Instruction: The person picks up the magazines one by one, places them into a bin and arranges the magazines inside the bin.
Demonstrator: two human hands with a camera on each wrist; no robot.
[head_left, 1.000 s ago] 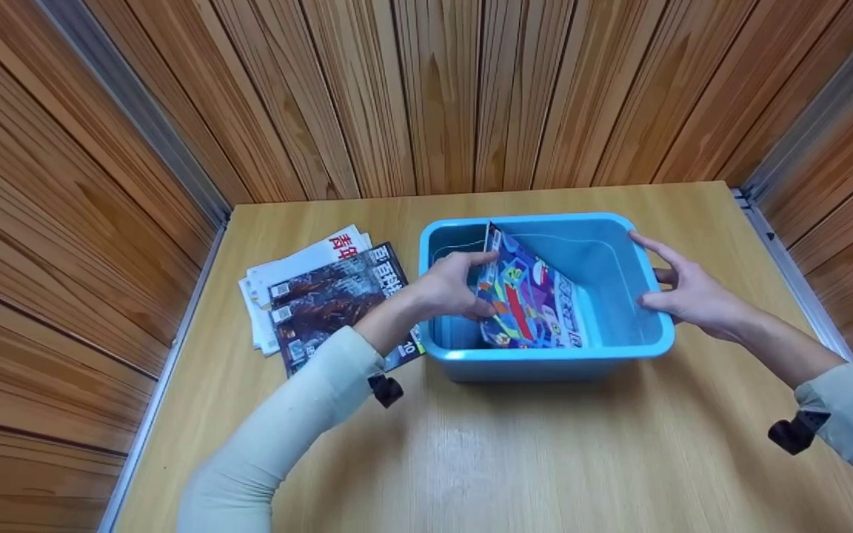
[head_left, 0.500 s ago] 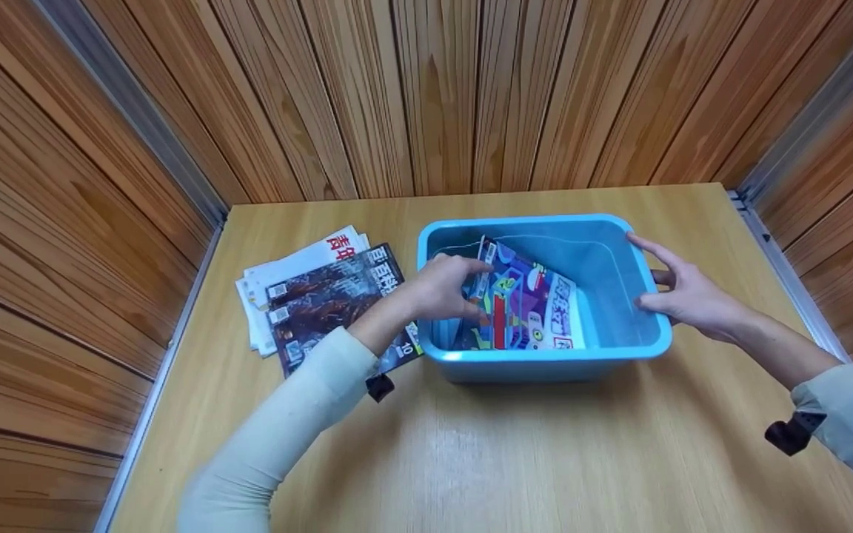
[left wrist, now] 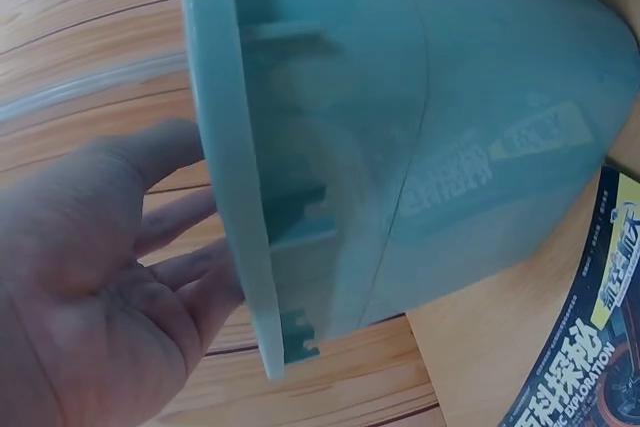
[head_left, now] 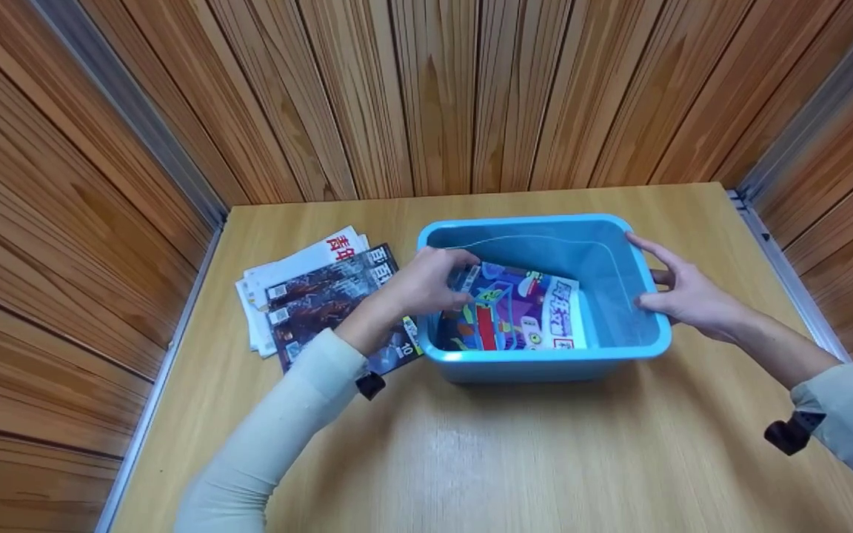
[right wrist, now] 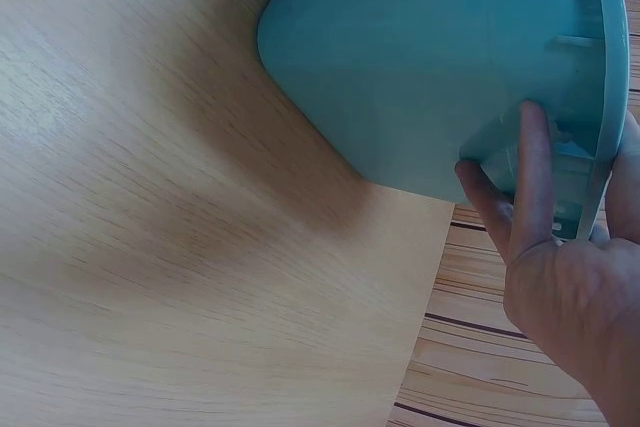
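1. While the colourful magazine (head_left: 519,311) lies nearly flat inside the blue bin (head_left: 545,363) mid-table, the left hand (head_left: 423,281) reaches over the bin's left rim, fingers loosely spread, touching its edge.
2. Right hand (head_left: 682,292) grips the bin's right rim.
3. A magazine stack (head_left: 315,292) lies near the table's left edge.

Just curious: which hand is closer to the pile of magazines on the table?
Left. The left hand is at the bin's near wall, beside the magazines; the right hand holds the far wall.

Staged recording booth, wood-panelled walls (head_left: 426,89), light wooden table (head_left: 545,459)
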